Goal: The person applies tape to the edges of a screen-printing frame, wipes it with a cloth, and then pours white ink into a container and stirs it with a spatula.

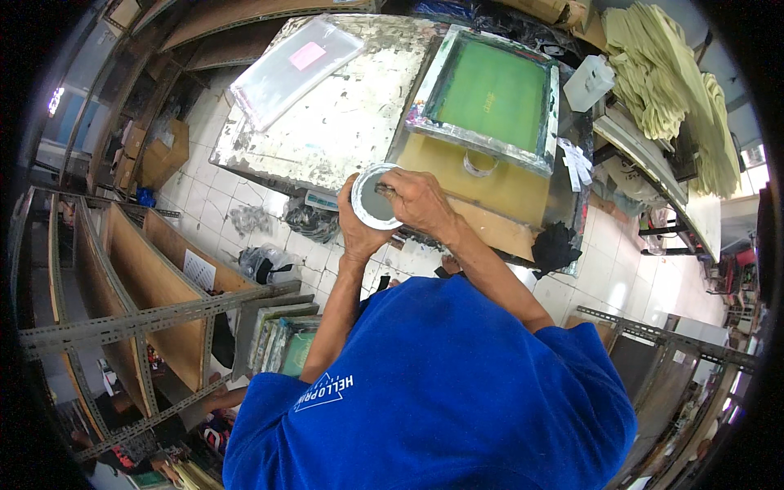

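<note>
My left hand is wrapped around the side of a round tub, white at the rim and grey inside. Over the tub's right rim, my right hand is closed, its fingertips bent in at the opening. Whatever those fingertips hold, if anything, is hidden. Just beyond the tub lies a worktable with a stained, chipped white top. To its right, a screen printing frame with green mesh rests above a yellowish board. A small pale ring-shaped thing sits by the frame's near edge.
A clear plastic-covered sheet lies on the table's far left. A white jug and draped pale yellow cloths are at the far right. A black rag hangs at the near right corner. Shelving stands left, with plastic bags on the floor.
</note>
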`<act>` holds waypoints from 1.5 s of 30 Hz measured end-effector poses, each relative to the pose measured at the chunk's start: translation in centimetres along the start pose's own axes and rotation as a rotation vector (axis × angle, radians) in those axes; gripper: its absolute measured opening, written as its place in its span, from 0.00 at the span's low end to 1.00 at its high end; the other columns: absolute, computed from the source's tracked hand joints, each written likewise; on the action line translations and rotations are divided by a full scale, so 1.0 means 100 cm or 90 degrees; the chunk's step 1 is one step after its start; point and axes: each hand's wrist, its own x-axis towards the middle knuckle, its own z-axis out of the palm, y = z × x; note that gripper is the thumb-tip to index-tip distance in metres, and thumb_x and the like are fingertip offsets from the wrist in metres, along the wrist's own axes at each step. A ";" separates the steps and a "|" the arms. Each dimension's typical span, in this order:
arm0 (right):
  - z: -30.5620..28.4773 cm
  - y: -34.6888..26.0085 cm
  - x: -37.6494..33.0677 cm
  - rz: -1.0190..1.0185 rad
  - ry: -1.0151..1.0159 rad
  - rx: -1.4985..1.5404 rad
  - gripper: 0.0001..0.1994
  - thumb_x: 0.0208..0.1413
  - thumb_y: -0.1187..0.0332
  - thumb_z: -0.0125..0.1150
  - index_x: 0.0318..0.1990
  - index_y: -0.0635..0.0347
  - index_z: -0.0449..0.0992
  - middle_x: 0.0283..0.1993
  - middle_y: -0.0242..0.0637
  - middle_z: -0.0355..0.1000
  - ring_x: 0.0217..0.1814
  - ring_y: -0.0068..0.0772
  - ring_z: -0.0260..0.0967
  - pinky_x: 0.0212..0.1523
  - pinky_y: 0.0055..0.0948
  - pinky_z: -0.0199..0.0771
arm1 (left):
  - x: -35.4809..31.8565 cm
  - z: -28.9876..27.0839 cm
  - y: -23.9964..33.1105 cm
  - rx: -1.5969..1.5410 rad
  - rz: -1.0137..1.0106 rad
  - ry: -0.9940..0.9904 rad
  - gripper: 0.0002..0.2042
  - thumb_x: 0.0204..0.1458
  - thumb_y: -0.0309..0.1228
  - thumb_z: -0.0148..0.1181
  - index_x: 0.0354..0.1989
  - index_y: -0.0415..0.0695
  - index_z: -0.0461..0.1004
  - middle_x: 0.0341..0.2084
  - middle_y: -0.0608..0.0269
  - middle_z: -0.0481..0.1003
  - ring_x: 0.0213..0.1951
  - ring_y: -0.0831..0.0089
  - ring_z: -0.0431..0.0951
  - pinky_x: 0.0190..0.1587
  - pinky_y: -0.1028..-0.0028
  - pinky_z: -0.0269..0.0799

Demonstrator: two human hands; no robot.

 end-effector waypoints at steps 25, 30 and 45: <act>-0.011 -0.007 0.006 0.074 -0.106 -0.039 0.07 0.51 0.70 0.56 0.33 0.64 0.74 0.34 0.53 0.76 0.35 0.58 0.75 0.37 0.48 0.74 | 0.003 0.002 0.002 0.050 -0.012 -0.007 0.55 0.26 0.37 0.85 0.64 0.37 0.52 0.54 0.47 0.67 0.57 0.57 0.71 0.60 0.62 0.68; -0.013 -0.005 0.005 0.077 -0.014 -0.069 0.07 0.52 0.69 0.57 0.33 0.64 0.74 0.35 0.54 0.76 0.35 0.58 0.75 0.37 0.48 0.74 | 0.009 0.007 0.011 0.046 0.009 -0.003 0.51 0.28 0.37 0.84 0.61 0.36 0.57 0.52 0.48 0.70 0.54 0.58 0.72 0.58 0.62 0.68; -0.023 0.014 -0.003 0.088 0.000 0.050 0.09 0.53 0.67 0.57 0.36 0.63 0.75 0.36 0.55 0.76 0.36 0.59 0.75 0.37 0.48 0.74 | 0.014 0.023 0.011 0.115 0.007 -0.009 0.48 0.30 0.39 0.82 0.60 0.36 0.59 0.54 0.45 0.68 0.56 0.51 0.71 0.60 0.58 0.66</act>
